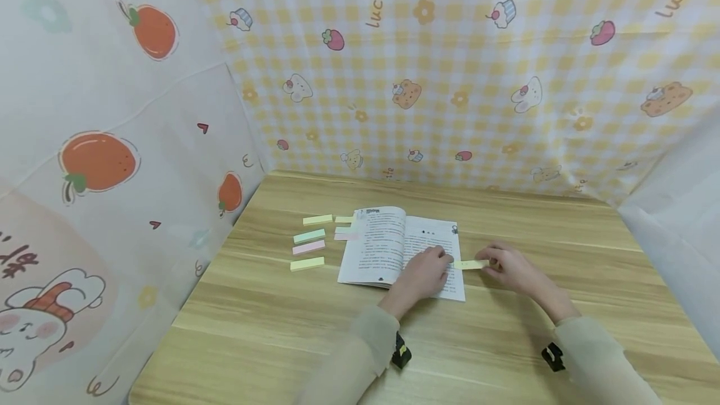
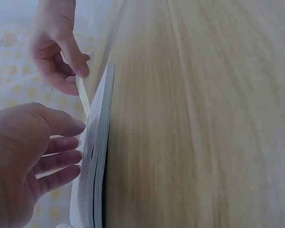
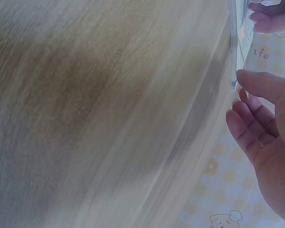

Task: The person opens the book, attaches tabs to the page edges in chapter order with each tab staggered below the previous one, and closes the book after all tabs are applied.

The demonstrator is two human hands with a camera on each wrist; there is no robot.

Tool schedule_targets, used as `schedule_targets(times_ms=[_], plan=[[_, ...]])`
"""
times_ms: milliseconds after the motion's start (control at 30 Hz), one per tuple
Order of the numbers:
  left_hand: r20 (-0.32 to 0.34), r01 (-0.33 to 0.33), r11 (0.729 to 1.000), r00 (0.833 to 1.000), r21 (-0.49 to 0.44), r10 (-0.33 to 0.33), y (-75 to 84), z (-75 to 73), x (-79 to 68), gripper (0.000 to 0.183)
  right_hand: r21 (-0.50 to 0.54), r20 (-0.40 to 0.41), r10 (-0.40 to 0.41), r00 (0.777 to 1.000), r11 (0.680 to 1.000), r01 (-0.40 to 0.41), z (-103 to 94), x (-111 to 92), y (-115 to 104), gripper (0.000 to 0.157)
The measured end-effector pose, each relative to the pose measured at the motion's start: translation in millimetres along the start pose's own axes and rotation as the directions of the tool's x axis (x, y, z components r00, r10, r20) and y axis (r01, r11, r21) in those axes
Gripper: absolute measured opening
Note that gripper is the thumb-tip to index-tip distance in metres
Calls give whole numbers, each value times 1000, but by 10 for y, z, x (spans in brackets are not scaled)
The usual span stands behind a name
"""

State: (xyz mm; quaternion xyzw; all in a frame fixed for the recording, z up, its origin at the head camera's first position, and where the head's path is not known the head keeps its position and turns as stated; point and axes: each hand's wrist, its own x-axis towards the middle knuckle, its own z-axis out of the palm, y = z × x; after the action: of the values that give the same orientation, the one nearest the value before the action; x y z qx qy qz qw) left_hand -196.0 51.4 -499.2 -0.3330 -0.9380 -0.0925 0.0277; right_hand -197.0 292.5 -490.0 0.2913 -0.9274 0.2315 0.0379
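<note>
An open book (image 1: pixel 378 249) lies on the wooden table, printed pages up. My left hand (image 1: pixel 423 272) rests on its right page, fingertips by the outer edge; in the left wrist view its fingers are loosely extended against the paper. Between thumb and fingers my right hand (image 1: pixel 510 269) pinches the outer end of a pale yellow sticky tab (image 1: pixel 471 264). The tab's inner end overlaps the right page's edge, close to my left fingertips. In the right wrist view the tab is nearly edge-on beside the right thumb (image 3: pixel 263 85).
Left of the book lie several sticky-tab pads: yellow (image 1: pixel 317 220), green (image 1: pixel 309 235), pink (image 1: pixel 309 247) and another yellow one nearest me. A yellow tab (image 1: pixel 344 220), a green tab (image 1: pixel 344 230) and a pink tab (image 1: pixel 345 237) stick out from the left page. Patterned cloth (image 1: pixel 360 80) hangs behind the table.
</note>
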Motion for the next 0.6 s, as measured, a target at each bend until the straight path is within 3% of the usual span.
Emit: schedule_targets(times_ms=[267,600], plan=[[-1,-23,999,1000,23,23,53,24,30,32,2,10,17,1000,1000,-17,7,-4,1,24],[38,-56,985,998,161,50,89,51,36,33,15,6,-1,1000,1000,1,17,-1,13,25]])
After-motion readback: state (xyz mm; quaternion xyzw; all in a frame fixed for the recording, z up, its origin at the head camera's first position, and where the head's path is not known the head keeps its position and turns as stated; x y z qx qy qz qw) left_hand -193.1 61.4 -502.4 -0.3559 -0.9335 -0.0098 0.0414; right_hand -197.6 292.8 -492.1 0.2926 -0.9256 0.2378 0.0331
